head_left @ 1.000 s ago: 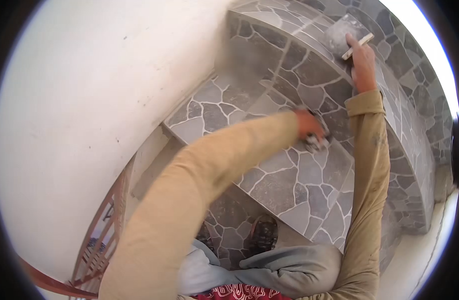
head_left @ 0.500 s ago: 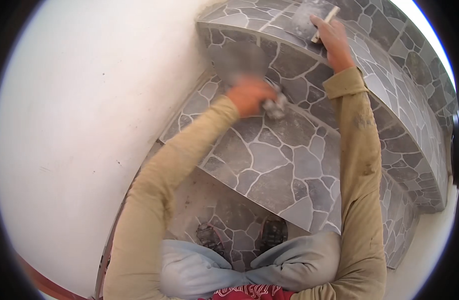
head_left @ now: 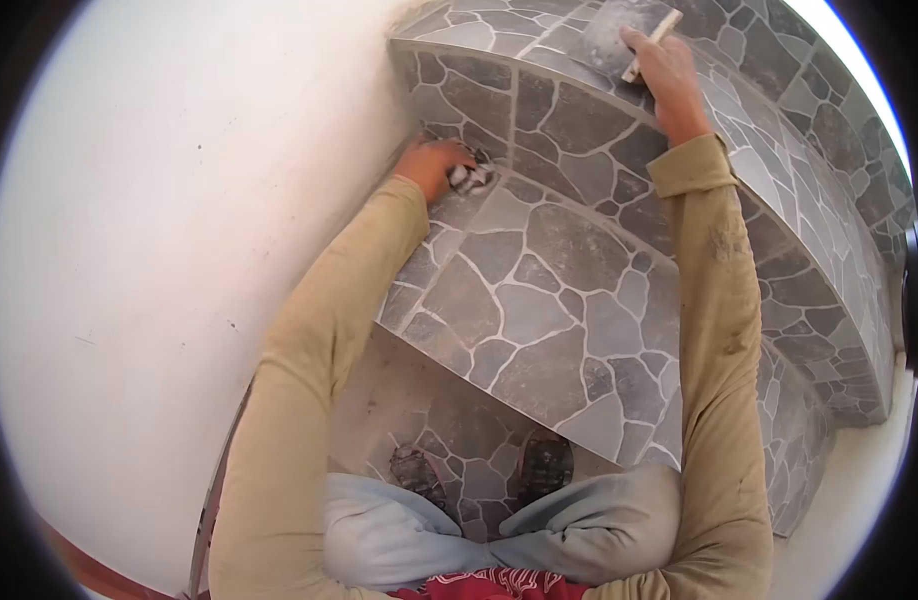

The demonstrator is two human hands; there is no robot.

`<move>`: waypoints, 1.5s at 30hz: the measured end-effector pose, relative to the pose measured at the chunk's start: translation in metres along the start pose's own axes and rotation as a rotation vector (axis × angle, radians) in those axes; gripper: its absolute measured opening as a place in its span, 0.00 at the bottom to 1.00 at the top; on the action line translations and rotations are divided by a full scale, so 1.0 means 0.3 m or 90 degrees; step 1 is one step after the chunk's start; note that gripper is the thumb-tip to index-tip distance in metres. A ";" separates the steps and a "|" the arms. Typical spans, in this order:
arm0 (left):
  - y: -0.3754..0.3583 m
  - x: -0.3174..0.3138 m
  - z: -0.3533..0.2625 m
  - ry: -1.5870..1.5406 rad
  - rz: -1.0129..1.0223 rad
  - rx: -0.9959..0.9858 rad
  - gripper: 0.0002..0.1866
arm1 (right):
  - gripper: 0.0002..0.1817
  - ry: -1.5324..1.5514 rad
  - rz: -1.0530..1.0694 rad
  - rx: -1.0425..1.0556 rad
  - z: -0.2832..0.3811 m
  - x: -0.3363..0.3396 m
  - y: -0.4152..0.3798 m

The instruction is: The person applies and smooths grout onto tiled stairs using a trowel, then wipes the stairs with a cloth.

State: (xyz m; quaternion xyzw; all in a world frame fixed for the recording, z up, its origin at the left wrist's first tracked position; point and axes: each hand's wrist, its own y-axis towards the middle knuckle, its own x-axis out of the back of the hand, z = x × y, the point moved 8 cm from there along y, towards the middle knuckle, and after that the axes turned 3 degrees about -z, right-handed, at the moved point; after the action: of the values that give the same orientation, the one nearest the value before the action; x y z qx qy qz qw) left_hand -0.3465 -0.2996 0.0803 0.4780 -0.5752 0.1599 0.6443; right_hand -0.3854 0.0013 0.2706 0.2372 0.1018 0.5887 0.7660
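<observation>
My left hand [head_left: 432, 166] is closed around a crumpled grey-white rag [head_left: 471, 179]. It presses the rag into the corner where the stone-patterned step [head_left: 554, 310] meets the riser and the white wall. Higher up on the right, my right hand [head_left: 671, 82] grips the pale handle of a flat trowel [head_left: 607, 42]. The trowel's dusty grey blade lies over the upper step [head_left: 524, 45], close to its surface. Light joints run between the dark irregular stones on both steps and the riser [head_left: 584, 120].
A plain white wall [head_left: 179, 200] closes off the left side. The curved step edges run down to the right. My shoes [head_left: 546, 468] stand on the lower stone-patterned floor, below the straight edge of the step. A dark object [head_left: 915, 300] shows at the far right.
My left hand has moved left and slightly up with the rag, from the middle of the riser's foot into the wall corner. My right hand and the trowel have stayed put.
</observation>
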 end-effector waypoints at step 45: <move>-0.117 0.386 -0.378 -0.206 0.126 -0.061 0.23 | 0.15 -0.096 -0.020 0.071 0.077 0.013 -0.051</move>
State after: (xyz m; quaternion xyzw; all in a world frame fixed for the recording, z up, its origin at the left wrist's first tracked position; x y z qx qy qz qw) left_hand -0.2199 -0.2661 0.1821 0.4075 -0.7222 0.1158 0.5468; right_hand -0.3612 -0.0036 0.2836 0.3215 0.0806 0.5505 0.7662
